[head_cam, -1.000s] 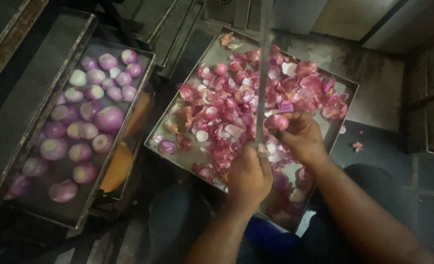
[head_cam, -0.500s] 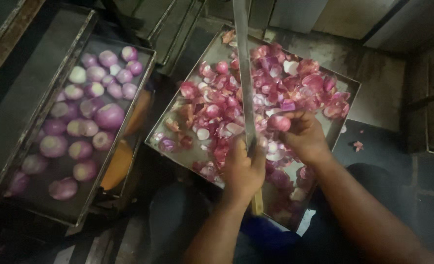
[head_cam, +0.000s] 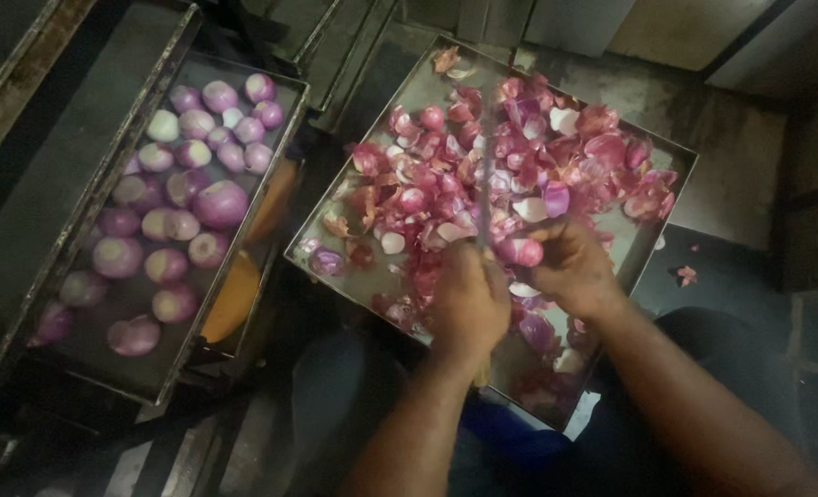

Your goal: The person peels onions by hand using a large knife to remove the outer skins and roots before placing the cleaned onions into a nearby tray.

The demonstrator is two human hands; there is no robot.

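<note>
My left hand [head_cam: 469,304] grips the handle of a long knife [head_cam: 486,198], whose thin blade points away from me over a metal tray [head_cam: 427,87]. My right hand [head_cam: 574,267] holds a small red onion [head_cam: 522,250] right beside the blade. The tray is full of red onions and loose red onion skins [head_cam: 519,156]. The knife's handle is mostly hidden inside my fist.
A second metal tray [head_cam: 133,377] on the left holds several peeled purple-white onions [head_cam: 217,202]. An orange object [head_cam: 234,294] sits under its right edge. A few skin scraps [head_cam: 685,274] lie on the dark floor at the right. My knees are below the onion tray.
The knife blade has swung from leaning right to pointing nearly straight away. My left hand has shifted slightly left and down. My right hand keeps the onion in about the same place.
</note>
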